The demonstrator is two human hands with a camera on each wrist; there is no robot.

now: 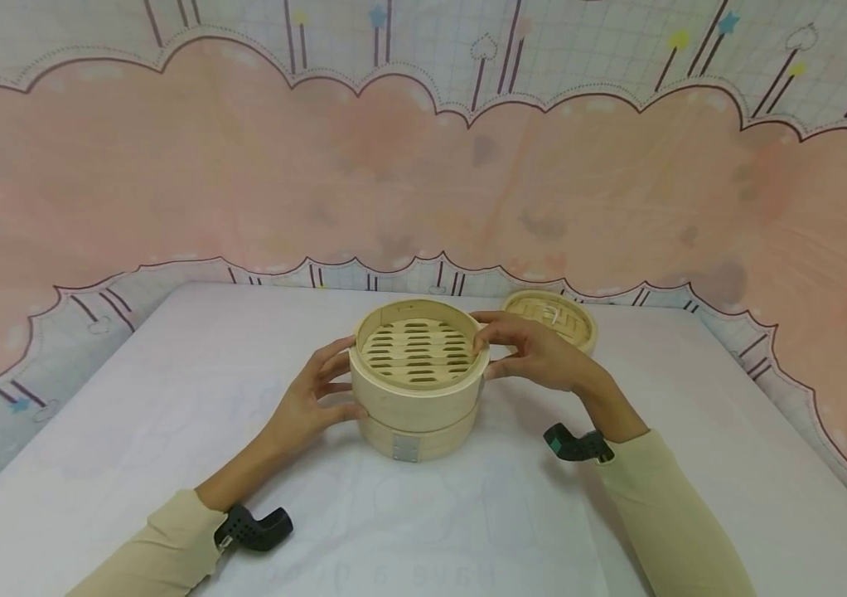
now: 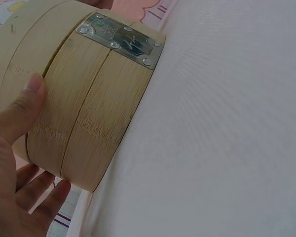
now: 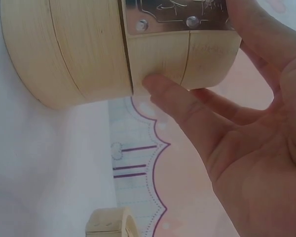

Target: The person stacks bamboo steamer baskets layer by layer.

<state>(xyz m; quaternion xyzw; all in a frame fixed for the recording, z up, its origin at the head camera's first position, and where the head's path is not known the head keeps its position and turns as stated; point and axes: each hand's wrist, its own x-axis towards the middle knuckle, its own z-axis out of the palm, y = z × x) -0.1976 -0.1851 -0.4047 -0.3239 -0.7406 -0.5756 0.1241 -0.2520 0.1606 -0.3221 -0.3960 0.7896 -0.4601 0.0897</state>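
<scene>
Two round bamboo steamer baskets stand stacked on a white-covered table, the slatted floor of the upper basket visible from above. Its wall sits on the lower basket, which bears a metal plate at the front. My left hand grips the stack's left side, thumb near the seam between the baskets and the other fingers spread farther round. On the right, my right hand holds the upper basket at its rim and outer wall. A second metal plate shows on the upper basket near the right hand.
A woven bamboo lid lies behind the right hand on the white tablecloth. Patterned cloth hangs along the table's back edge. Each wrist wears a black device.
</scene>
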